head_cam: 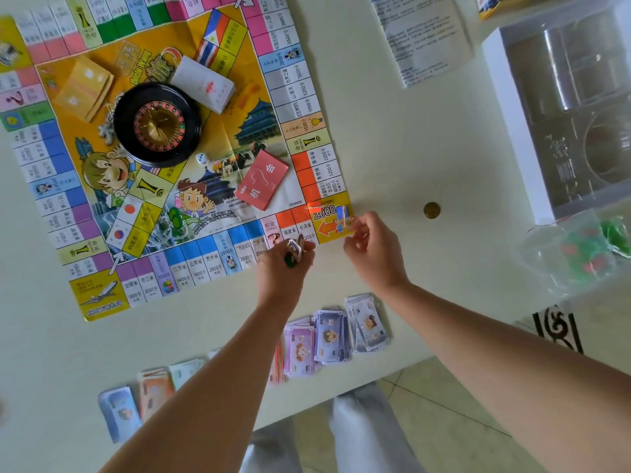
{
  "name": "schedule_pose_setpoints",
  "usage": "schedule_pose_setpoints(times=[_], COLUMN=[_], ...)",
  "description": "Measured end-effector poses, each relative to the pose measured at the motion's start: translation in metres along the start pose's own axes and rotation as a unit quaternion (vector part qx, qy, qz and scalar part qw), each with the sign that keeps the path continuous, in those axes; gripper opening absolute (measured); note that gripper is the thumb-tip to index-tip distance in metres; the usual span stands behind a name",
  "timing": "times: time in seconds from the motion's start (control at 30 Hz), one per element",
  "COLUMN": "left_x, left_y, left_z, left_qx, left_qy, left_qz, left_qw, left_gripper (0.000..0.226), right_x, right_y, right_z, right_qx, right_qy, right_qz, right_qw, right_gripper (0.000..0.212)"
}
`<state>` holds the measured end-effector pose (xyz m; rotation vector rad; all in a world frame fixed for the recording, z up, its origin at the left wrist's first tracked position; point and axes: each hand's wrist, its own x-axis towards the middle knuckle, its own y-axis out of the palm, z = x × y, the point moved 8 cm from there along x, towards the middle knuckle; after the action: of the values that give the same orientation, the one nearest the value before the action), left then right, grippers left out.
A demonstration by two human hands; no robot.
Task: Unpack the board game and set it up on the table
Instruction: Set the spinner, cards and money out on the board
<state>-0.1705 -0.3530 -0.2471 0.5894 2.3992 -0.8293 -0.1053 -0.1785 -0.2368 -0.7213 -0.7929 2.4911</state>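
The game board (164, 186) lies flat on the table (392, 148) (money piles (334, 332) sit near). The left hand (283, 268) grips little pieces (294, 250); the right hand (372, 249) pinches a figure (342, 216) at the board's corner.

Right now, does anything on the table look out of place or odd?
A small brown disc lies alone on the table, right of the paper board, apart from all other pieces. Nothing else stands out.
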Motion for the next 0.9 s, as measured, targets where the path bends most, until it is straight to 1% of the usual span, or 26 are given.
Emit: schedule_pose_setpoints(times=[0.1,0.17,0.23,0.3,0.4,0.43,0.5,0.53,0.63,0.73,0.9], left_x=[0.006,0.01,0.013,0.017,0.026,0.029,0.036,0.038,0.045,0.048,0.048], left_y=[0.005,0.006,0.005,0.003,-0.003,-0.005,-0.007,-0.007,0.0,0.01,0.016], left_z=[-0.005,-0.009,-0.011,-0.015,-0.019,-0.02,-0.022,-0.025,-0.032,-0.037,-0.037], left_qx=[0.019,0.034,0.032,0.032,0.044,0.048,0.051,0.05,0.041,0.049,0.073], left_qy=[0.0,0.006,0.011,0.018,0.021,0.019,0.021,0.026,0.044,0.061,0.058], left_qz=[0.004,0.01,0.008,-0.002,-0.027,-0.039,-0.058,-0.064,-0.074,-0.084,-0.107], left_qw=[1.0,0.999,0.999,0.999,0.998,0.998,0.997,0.996,0.995,0.993,0.99], left_gripper=[0.024,0.023,0.023,0.022,0.007,0.012,0.025,0.027,0.023,0.018,0.012], right_x=[0.007,0.016,0.027,0.039,0.056,0.061,0.07,0.072,0.075,0.076,0.08], right_y=[0.004,0.007,0.009,0.01,0.008,0.007,0.007,0.007,0.008,0.007,0.011], right_z=[-0.003,-0.004,-0.001,0.001,0.008,0.013,0.02,0.024,0.024,0.018,0.021], right_qx=[-0.001,-0.005,-0.023,-0.048,-0.085,-0.091,-0.089,-0.087,-0.082,-0.085,-0.085], right_qy=[0.02,0.021,0.007,-0.005,-0.026,-0.044,-0.08,-0.094,-0.118,-0.136,-0.18], right_qz=[0.004,0.014,0.023,0.013,0.003,0.003,0.015,0.027,0.061,0.065,0.068], right_qw=[1.0,1.0,0.999,0.999,0.996,0.995,0.993,0.991,0.988,0.985,0.978], right_gripper=[0.041,0.049,0.042,0.027,0.011,0.009,0.007,0.007,0.013,0.018,0.015])
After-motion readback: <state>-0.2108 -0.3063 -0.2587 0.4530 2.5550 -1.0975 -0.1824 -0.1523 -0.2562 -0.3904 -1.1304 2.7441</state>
